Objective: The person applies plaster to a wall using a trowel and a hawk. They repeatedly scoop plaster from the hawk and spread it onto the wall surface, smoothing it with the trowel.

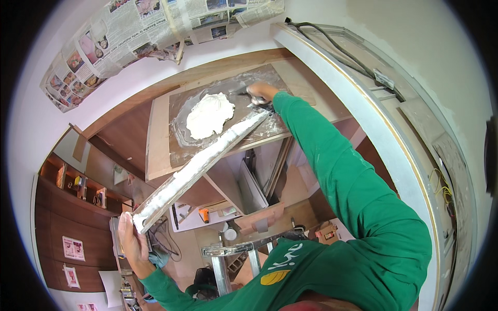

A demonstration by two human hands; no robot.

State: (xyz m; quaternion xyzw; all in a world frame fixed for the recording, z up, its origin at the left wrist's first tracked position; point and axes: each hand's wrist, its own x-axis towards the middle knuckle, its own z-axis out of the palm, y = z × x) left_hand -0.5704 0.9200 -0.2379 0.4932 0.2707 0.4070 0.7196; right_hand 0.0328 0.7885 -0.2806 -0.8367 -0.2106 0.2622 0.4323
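Observation:
A long, narrow strip [192, 168], its upper face coated with white paste, slants from the lower left up to a board. My left hand [135, 244] grips its lower end, fingers along the outer side. The strip's far end rests at the edge of the paste-smeared brown board [179, 106]. There my right hand [262, 93] is closed around what looks like a putty knife [259, 109], its blade close to the strip's far end; the fingers partly hide it. A thick mound of white paste [208, 116] lies on the board, left of my right hand.
The board lies on a pale wooden panel [157, 129] atop a cabinet. Below stand a stepladder [223, 274] and a white surface with an orange tool [204, 215]. A newspaper-wrapped fixture [124, 46] hangs at upper left. A white ledge [363, 109] with black cable runs along the right.

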